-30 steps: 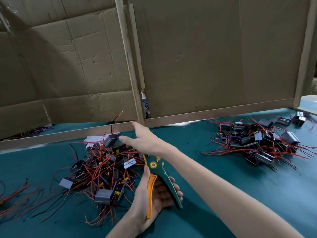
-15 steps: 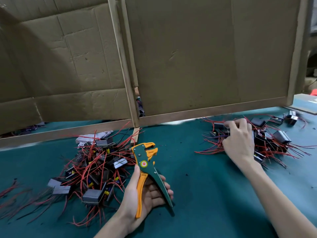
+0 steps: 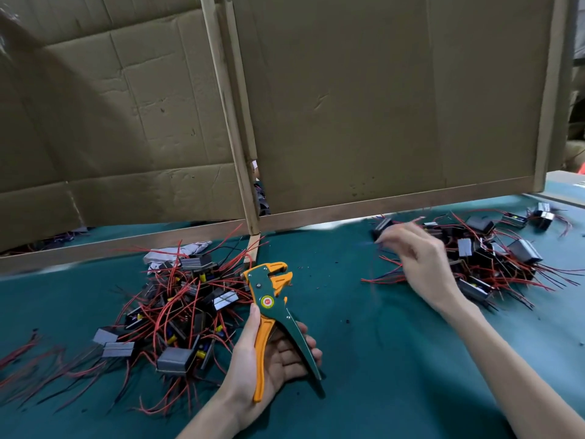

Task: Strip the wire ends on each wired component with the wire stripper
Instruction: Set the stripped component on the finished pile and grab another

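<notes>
My left hand (image 3: 269, 353) grips the handles of the green and orange wire stripper (image 3: 272, 299), jaws pointing up and away over the green table (image 3: 364, 343). A pile of wired components (image 3: 177, 315), grey blocks with red and black wires, lies just left of it. A second pile of wired components (image 3: 493, 258) lies at the right. My right hand (image 3: 418, 258), blurred by motion, is at that pile's left edge with its fingers curled, pinching a dark wired component (image 3: 382, 228) whose red wires trail below.
Cardboard panels in wooden frames (image 3: 380, 122) stand upright along the back of the table. A white cloth (image 3: 177, 251) lies behind the left pile. Loose red wires (image 3: 28, 359) spread at the far left. Small insulation scraps dot the cloth.
My right hand left the left pile, crossed to the right pile, and now draws back leftward holding a component. The left hand kept holding the stripper.
</notes>
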The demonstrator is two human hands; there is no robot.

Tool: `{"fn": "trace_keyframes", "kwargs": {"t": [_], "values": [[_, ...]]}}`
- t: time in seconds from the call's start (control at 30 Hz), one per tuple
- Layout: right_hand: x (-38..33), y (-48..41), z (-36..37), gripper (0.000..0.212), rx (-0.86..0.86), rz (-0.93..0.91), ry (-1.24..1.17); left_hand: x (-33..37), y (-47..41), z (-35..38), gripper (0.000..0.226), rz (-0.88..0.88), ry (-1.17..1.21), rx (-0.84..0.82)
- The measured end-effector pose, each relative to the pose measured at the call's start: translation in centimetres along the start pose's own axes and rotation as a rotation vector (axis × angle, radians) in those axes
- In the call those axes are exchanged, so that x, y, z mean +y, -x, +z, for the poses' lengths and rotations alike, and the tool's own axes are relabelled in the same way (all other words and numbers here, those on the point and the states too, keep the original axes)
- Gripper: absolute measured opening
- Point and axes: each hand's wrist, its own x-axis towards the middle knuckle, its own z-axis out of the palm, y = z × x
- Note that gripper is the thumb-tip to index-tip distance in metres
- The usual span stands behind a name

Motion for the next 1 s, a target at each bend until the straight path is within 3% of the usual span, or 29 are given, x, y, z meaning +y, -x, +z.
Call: {"fn": "trace_keyframes", "kwargs": {"t": [0.17,0.27,0.4,0.63,0.83,0.9,1.0], "values": [[-2.3,1.2,2.2,0.015,-0.581,0.062,-0.097,-0.1,-0.2,0.0,0.082,-0.004,0.009,0.002],[-2.6,1.6,2.4,0.021,-0.836,0.120,-0.058,-0.1,-0.3,-0.1,0.082,-0.004,0.004,-0.004],[-2.9,1.2,1.6,0.029,-0.828,0.351,-0.261,-0.2,-0.4,-0.3,0.083,-0.010,-0.013,-0.008],[-2.6,1.1,1.5,0.017,-0.739,0.556,-0.495,-0.2,-0.5,-0.3,0.084,-0.001,-0.013,-0.006],[-2.8,1.8,2.2,0.041,-1.042,0.345,-0.192,-0.2,-0.4,-0.2,0.083,-0.003,-0.016,-0.008],[-3.0,2.0,2.9,0.040,-1.069,0.244,-0.057,-0.2,-0.4,-0.2,0.083,-0.004,-0.014,-0.006],[-3.3,1.9,2.8,0.039,-1.003,0.155,-0.042,-0.2,-0.4,-0.3,0.083,0.001,-0.014,-0.002]]}}
